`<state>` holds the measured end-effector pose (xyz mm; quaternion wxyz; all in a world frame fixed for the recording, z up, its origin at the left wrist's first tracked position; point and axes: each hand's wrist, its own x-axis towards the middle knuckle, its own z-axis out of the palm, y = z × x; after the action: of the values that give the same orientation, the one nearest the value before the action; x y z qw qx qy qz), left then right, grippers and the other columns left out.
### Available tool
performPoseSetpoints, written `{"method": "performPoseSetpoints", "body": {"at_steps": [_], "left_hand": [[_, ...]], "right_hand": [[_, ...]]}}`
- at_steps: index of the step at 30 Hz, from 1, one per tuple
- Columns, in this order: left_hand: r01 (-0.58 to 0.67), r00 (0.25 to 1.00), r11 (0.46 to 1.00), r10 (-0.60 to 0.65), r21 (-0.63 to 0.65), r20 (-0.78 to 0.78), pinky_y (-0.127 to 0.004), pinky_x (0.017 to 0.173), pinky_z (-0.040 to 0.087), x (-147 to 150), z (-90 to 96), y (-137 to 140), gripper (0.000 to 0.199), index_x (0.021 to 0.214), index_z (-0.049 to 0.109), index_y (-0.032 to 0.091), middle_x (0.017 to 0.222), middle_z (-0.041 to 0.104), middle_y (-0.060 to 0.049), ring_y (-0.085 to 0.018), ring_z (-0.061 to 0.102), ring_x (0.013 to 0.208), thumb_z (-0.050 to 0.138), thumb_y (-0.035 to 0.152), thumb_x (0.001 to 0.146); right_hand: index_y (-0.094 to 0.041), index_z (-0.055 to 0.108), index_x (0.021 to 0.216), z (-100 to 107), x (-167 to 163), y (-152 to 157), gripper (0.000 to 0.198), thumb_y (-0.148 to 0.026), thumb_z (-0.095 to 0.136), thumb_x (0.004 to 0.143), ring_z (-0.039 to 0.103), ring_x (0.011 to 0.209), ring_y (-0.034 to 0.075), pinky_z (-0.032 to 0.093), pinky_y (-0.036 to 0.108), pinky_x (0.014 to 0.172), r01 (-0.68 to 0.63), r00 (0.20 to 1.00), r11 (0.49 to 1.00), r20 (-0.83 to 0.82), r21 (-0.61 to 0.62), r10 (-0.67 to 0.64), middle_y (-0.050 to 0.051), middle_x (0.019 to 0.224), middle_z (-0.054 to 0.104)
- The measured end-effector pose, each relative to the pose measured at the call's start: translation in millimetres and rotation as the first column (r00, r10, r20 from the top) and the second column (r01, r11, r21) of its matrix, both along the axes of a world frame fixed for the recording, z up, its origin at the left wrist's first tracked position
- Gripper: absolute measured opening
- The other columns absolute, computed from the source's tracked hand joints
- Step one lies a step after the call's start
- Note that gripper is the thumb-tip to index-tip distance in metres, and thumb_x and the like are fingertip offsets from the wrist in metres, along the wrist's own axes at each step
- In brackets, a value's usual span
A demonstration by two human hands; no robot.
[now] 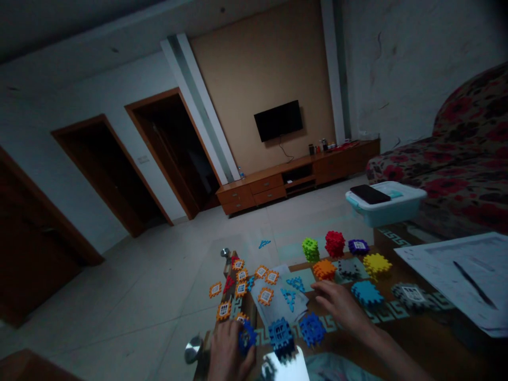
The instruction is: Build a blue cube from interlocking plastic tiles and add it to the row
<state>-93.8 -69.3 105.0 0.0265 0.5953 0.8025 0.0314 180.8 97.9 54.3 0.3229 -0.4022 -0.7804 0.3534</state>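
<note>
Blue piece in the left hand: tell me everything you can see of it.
The blue piece looks like a plastic interlocking tile with toothed edges, dark blue, dimly lit. The left hand grips it from the left, fingers covering much of it, so its full shape is hidden. It sits low at the table's near edge, left of a blue cube built of similar tiles. Whether it touches the table cannot be told.

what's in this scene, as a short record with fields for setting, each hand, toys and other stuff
setting: dim living room, low wooden table with patterned edge
left hand: gripping a dark blue toothed plastic building tile at the table's near left corner
right hand: flat on the table, holding nothing, beside a light blue stack of tiles
toys: orange window tiles scattered left; green, red, orange and yellow stacks farther back
other: white paper sheet with a pen at right; pale lidded plastic box with a dark phone on it
</note>
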Motion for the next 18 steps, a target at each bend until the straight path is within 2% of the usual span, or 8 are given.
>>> {"method": "performPoseSetpoints", "body": {"at_steps": [2,4,7,10,13,15,18], "left_hand": [[0.077,0.996,0.997,-0.078,0.021,0.036,-0.040,0.102,0.035,50.4,1.5,21.5,0.035,0.111,0.061,0.021,0.122,0.061,-0.011,-0.028,0.051,0.116,0.055,0.031,0.077],[0.108,0.990,0.994,-0.105,-0.026,0.095,-0.040,0.103,0.034,93.3,-3.3,42.3,0.033,0.107,0.061,0.020,0.116,0.061,-0.009,-0.028,0.051,0.114,0.059,0.028,0.074],[0.112,0.986,0.987,-0.096,-0.114,0.139,-0.037,0.103,0.036,134.7,-11.6,68.2,0.040,0.113,0.058,0.016,0.119,0.059,-0.011,-0.027,0.051,0.115,0.058,0.019,0.073],[0.087,0.992,0.974,-0.067,-0.210,0.104,-0.039,0.104,0.038,150.3,-14.2,86.1,0.047,0.120,0.056,0.012,0.123,0.058,-0.014,-0.029,0.052,0.119,0.056,0.011,0.073],[0.096,0.992,0.949,-0.066,-0.302,0.106,-0.042,0.106,0.039,150.8,-16.0,97.0,0.063,0.128,0.052,0.010,0.133,0.053,-0.017,-0.033,0.048,0.126,0.063,0.006,0.066],[0.131,0.985,0.934,-0.085,-0.333,0.151,-0.041,0.106,0.041,147.6,-19.9,101.7,0.074,0.132,0.050,0.009,0.138,0.050,-0.017,-0.034,0.046,0.129,0.067,0.003,0.060],[0.171,0.974,0.920,-0.104,-0.353,0.199,-0.039,0.106,0.042,141.5,-27.9,106.5,0.079,0.134,0.050,0.010,0.137,0.052,-0.017,-0.032,0.049,0.128,0.066,-0.002,0.057]], "right_hand": [[-0.015,0.071,0.111,0.1,1.4,-1.5,0.034,-0.018,0.050,0.084,0.065,0.108,0.026,0.047,0.037,0.096,0.007,1.000,1.000,0.012,0.003,-0.007,0.014,0.115,0.072],[-0.016,0.071,0.110,-1.4,2.1,-4.3,0.034,-0.015,0.050,0.083,0.065,0.109,0.025,0.047,0.035,0.096,0.025,0.998,1.000,0.050,-0.013,-0.025,0.013,0.115,0.072],[-0.016,0.071,0.111,-4.7,1.3,-11.4,0.040,-0.007,0.050,0.079,0.065,0.111,0.024,0.045,0.032,0.097,0.035,0.981,0.996,0.191,-0.078,-0.020,0.012,0.115,0.073],[-0.018,0.072,0.111,-7.6,-3.1,-18.7,0.046,-0.001,0.049,0.075,0.065,0.113,0.027,0.045,0.033,0.095,0.032,0.935,0.991,0.355,-0.132,0.017,0.013,0.114,0.074],[-0.016,0.070,0.115,-10.4,-10.6,-21.6,0.046,0.000,0.047,0.078,0.067,0.109,0.029,0.048,0.032,0.089,0.027,0.901,0.991,0.433,-0.134,0.034,0.014,0.113,0.074],[-0.015,0.069,0.118,-12.9,-16.0,-21.5,0.045,-0.002,0.044,0.083,0.068,0.107,0.029,0.049,0.031,0.087,0.019,0.902,0.989,0.429,-0.148,0.047,0.015,0.113,0.074],[-0.016,0.067,0.121,-16.6,-22.2,-21.9,0.046,-0.004,0.039,0.087,0.068,0.106,0.028,0.049,0.032,0.088,0.003,0.930,0.983,0.361,-0.184,0.065,0.015,0.115,0.074]]}}
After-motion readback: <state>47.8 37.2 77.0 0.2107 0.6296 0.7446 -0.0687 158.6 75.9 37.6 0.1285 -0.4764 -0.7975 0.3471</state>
